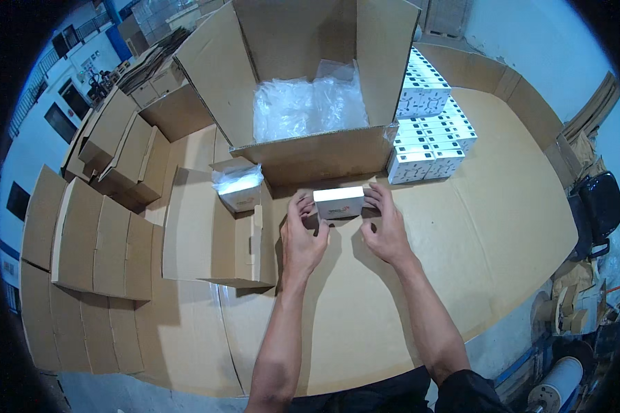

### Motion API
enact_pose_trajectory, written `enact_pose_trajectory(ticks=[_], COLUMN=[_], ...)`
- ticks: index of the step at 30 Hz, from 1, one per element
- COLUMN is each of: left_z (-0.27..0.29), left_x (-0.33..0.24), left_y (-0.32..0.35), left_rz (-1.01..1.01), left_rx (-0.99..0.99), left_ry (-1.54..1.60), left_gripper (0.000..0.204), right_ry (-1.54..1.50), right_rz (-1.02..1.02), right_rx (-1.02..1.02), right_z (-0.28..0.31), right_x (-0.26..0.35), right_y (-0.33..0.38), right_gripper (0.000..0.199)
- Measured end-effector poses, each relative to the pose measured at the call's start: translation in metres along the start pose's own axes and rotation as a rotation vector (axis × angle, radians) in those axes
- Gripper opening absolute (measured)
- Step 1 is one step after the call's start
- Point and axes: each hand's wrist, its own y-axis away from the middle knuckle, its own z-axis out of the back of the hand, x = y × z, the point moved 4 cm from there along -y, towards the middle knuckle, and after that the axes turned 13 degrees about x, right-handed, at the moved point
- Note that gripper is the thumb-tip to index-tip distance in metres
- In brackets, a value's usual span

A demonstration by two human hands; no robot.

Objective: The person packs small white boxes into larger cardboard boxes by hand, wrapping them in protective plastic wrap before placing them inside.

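A small white box [339, 202] with a little dark and red print on its front stands between my hands over the cardboard-covered table. My left hand [303, 230] curls its fingers against the box's left end. At the opposite end, my right hand [386, 224] has its fingertips on the box, the thumb below. Just left of my left hand is an open cardboard carton [238, 258] with its flaps spread. Inside its far end sits another white box [241, 196], topped with clear plastic wrap [236, 177].
Beyond my hands stands a large open cardboard box [317, 162] holding clear plastic bags [306, 107]. Stacked white printed boxes [427, 148] are to its right. Several brown cartons [93, 241] are piled on the left. A black chair [596, 206] stands past the table's right edge.
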Motion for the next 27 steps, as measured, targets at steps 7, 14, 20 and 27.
enact_pose_trajectory(ticks=[7,14,20,27], left_z=[0.019,0.038,0.098,0.126], left_x=[-0.041,-0.131,-0.135,-0.052], left_y=[0.013,-0.07,-0.216,-0.33], left_rz=[-0.191,-0.41,-0.159,-0.013], left_rx=[-0.244,-0.346,-0.1,0.088], left_ry=[-0.087,-0.027,-0.367,-0.708], left_gripper=[0.044,0.017,0.021,0.03], right_ry=[0.273,0.355,0.341,0.298], right_rz=[-0.056,-0.063,-0.078,-0.131], right_rx=[-0.158,-0.217,-0.193,-0.176], right_z=[0.008,0.013,0.005,0.004], right_x=[-0.007,-0.011,-0.017,-0.012], right_y=[0.01,0.014,0.007,0.01], right_gripper=[0.053,0.048,0.043,0.042])
